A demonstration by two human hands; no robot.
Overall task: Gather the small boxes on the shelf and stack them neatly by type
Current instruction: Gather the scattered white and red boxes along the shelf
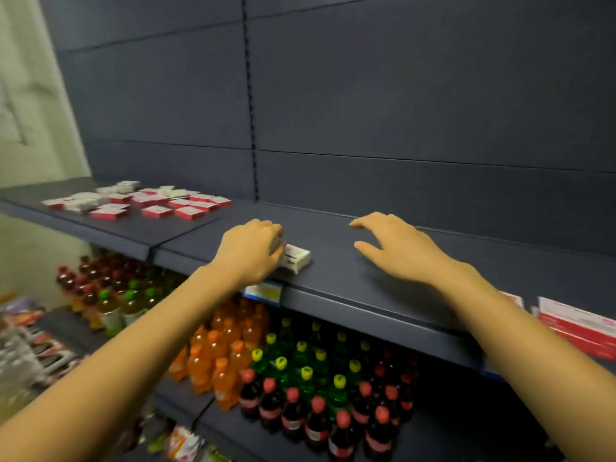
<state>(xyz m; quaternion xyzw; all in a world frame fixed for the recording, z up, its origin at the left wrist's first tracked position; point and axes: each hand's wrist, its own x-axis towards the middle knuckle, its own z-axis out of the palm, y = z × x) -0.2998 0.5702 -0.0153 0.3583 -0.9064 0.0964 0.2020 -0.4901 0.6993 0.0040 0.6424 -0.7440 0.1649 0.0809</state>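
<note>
- Far left, low in the frame: a jumble of snack packets (30, 341), too blurred to count.
- Upper left, on the dark shelf (336, 281): the loose pile. Small red-and-white boxes (156, 211) lie flat, roughly a dozen, scattered and not stacked, some touching. Among them are small white boxes (85, 196), five or so, though blur stops an exact count.
- Below that, on the lower shelf at left: dark red and green-capped bottles (100, 295), packed tight and too many to count.
- Centre, and here's the action: the left hand (251, 253) is over the shelf's front part, fingers curled down around the near end of a white box (296, 258). It has a firm grip on that end.
- The white box sits on the shelf near the front edge, well apart from the pile. I can't tell whether it's one box or two stacked.
- Just under that hand, one blue-and-yellow price label (263, 291) is on the shelf lip.
- Lower centre, three blocks of drinks: orange bottles (230, 361), about ten; green bottles with yellow caps (306, 373), about ten; dark cola bottles with red caps (293, 411), about a dozen.
- Right of centre: the right hand (396, 251) is palm down over bare shelf, fingers spread and relaxed, holding nothing.
- Right edge: red-and-white cartons (576, 325) on the same shelf, at least two, cut off by the frame.
</note>
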